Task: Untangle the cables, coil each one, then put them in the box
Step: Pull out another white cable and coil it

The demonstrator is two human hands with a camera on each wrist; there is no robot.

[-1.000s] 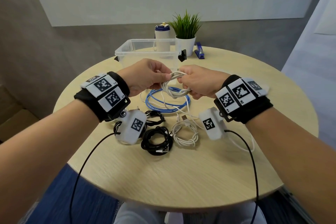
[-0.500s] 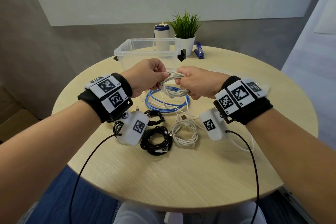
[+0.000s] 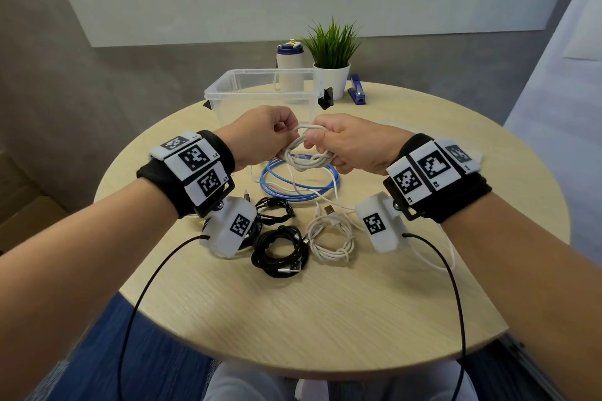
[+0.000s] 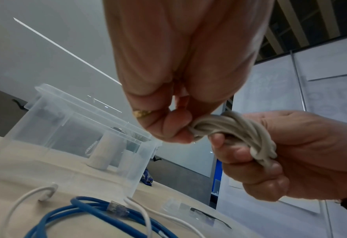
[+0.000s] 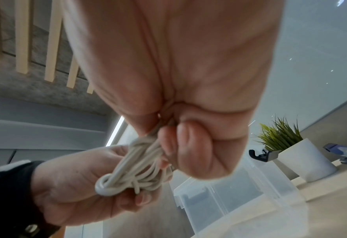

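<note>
Both hands hold one white cable coil (image 3: 304,153) above the table, just in front of the clear plastic box (image 3: 228,94). My left hand (image 3: 267,137) pinches the coil's left side (image 4: 201,130). My right hand (image 3: 345,143) grips the bundled strands (image 5: 136,170) in its curled fingers. A loose white end trails down to the table. Under the hands lies a blue cable coil (image 3: 299,182). Nearer me sit black cable coils (image 3: 280,251) and another white coil (image 3: 330,239).
Behind the box stand a white bottle with a blue lid (image 3: 290,65), a potted plant (image 3: 332,58) and a blue stapler (image 3: 356,91). The round wooden table (image 3: 325,319) has bare surface toward me. Black wires hang from both wrist cameras.
Both hands have risen slightly and shifted a little away from me with the white coil, which looks more tightly bundled. The cables on the table have not moved.
</note>
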